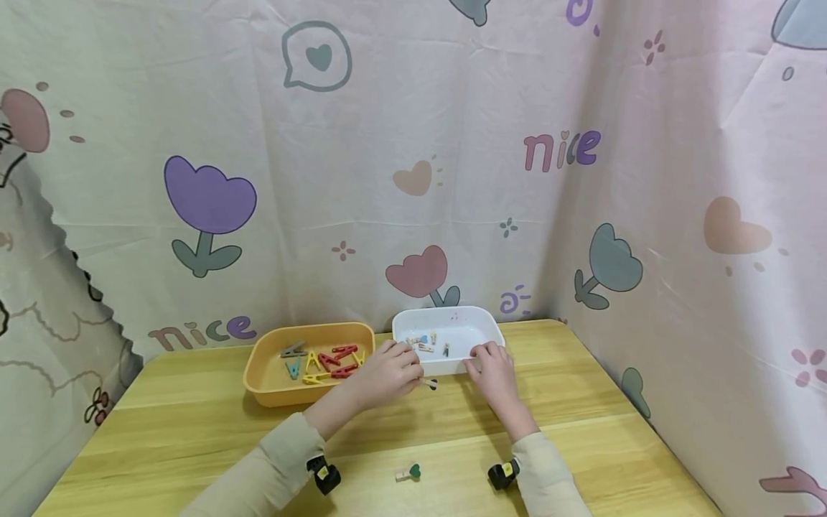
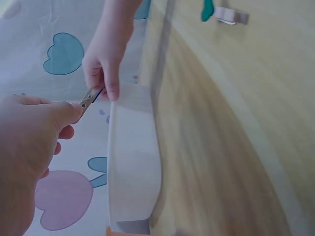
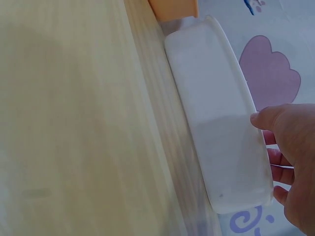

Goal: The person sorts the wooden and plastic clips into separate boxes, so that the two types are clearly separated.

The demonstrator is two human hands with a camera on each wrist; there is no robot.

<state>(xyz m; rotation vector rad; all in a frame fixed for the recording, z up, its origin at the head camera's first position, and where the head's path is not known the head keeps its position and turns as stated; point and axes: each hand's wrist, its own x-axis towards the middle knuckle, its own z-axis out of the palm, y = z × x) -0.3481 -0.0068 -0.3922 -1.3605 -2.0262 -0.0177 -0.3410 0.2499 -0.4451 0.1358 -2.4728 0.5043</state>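
My left hand (image 1: 393, 368) pinches a small wooden clothespin (image 1: 429, 383) with a dark end between thumb and fingers, just in front of the white tray (image 1: 411, 368). In the left wrist view the same clothespin (image 2: 87, 101) juts from the left fingertips. My right hand (image 1: 494, 373) grips the tray's near rim toward its right end. Its thumb (image 3: 266, 118) lies on the outside, while the fingers reach over the rim. Several small wooden clothespins (image 1: 425, 347) lie inside the white tray, mostly at its left.
An orange-yellow tray (image 1: 258, 391) stands left of the white one, holding several red, yellow, grey and blue plastic clips (image 1: 329, 359). One wooden clothespin with a green heart (image 1: 408, 472) lies on the wooden table (image 1: 614, 445) near its front. A printed curtain (image 1: 310, 165) hangs behind.
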